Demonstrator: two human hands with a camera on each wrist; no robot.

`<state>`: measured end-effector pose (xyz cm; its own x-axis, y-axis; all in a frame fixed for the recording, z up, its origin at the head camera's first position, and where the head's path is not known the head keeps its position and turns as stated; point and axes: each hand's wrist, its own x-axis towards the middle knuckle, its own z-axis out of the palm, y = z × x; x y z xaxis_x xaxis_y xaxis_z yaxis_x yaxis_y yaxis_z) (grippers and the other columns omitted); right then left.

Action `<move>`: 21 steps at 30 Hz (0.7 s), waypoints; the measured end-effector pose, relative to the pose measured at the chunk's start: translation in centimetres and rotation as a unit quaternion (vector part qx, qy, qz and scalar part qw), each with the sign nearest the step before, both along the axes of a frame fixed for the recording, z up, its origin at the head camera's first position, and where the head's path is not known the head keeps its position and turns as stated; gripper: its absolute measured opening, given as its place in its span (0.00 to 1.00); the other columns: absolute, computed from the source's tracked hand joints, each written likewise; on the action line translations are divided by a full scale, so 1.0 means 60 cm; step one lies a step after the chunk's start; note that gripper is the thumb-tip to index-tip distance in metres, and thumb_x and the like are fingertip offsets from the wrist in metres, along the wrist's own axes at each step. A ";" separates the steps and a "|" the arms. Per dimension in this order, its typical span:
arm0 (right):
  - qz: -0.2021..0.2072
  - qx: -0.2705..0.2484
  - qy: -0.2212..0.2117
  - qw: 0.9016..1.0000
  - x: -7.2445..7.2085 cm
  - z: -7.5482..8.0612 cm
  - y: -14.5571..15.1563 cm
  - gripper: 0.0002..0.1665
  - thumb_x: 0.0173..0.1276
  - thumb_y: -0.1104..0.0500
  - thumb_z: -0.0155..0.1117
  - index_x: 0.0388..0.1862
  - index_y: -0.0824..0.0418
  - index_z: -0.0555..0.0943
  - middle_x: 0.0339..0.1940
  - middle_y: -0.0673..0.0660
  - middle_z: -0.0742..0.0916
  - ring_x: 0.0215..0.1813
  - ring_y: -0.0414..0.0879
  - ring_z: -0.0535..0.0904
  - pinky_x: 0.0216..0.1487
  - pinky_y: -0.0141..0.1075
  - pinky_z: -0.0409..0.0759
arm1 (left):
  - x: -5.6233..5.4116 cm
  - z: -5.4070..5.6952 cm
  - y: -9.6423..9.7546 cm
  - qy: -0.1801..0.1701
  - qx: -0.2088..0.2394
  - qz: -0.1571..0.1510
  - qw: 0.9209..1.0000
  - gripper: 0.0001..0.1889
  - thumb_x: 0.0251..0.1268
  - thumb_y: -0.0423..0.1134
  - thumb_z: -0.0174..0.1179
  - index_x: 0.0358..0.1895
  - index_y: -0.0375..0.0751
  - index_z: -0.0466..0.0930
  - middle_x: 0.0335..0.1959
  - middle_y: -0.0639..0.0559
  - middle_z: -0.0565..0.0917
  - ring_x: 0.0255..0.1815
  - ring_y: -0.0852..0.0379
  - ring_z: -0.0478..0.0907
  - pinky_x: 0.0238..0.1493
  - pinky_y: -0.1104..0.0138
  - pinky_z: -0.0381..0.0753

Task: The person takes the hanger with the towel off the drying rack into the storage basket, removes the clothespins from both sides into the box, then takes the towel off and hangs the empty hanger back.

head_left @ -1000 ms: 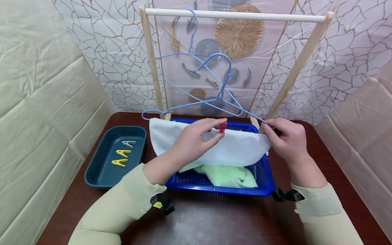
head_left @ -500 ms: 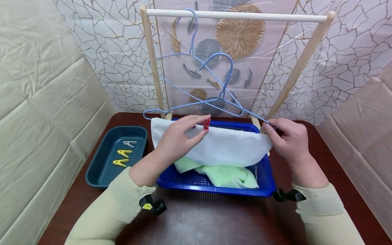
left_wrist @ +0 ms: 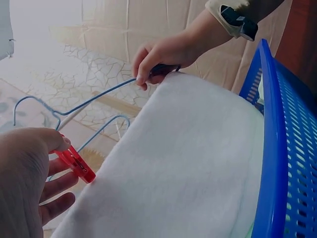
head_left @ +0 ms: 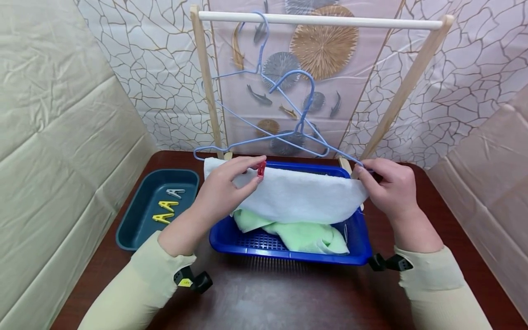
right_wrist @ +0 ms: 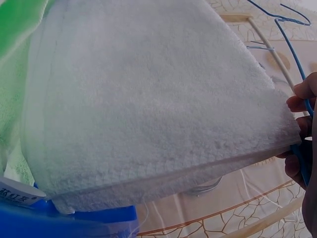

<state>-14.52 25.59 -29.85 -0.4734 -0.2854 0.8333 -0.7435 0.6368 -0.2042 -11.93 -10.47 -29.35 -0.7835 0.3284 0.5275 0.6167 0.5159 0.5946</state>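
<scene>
My left hand (head_left: 216, 189) pinches a red clothespin (head_left: 261, 169) between thumb and fingertips; in the left wrist view the clothespin (left_wrist: 78, 164) is close to the towel's folded top edge. A white towel (head_left: 301, 195) hangs folded over the lower bar of a blue hanger (head_left: 312, 94). At the hanger's right end my right hand (head_left: 389, 188) grips the wire together with the towel's corner, as the right wrist view also shows. Below the towel, a pale green cloth (head_left: 303, 233) lies in a blue plastic basket (head_left: 288, 257).
A dark teal tray (head_left: 140, 224) on the left holds two yellow clothespins (head_left: 168, 205) and a grey clothespin (head_left: 175, 193). Behind the basket stands a wooden rack with a white rail (head_left: 350, 21). Another blue hanger (head_left: 261, 50) hangs from this rail on its left side.
My left hand has moved left along the towel's top edge with the red clothespin, from near the middle toward the left end. The right hand keeps its grip in place.
</scene>
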 end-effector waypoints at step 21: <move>0.001 0.000 0.004 1.000 -0.006 -0.001 -0.002 0.12 0.64 0.60 0.64 0.32 0.69 0.87 0.26 0.62 0.87 0.24 0.46 0.77 0.37 0.16 0.71 | 0.025 -0.026 -0.085 -0.036 -0.044 0.095 0.994 0.24 0.66 0.40 0.66 0.65 0.51 0.78 0.58 0.51 0.82 0.52 0.54 0.79 0.39 0.58 0.84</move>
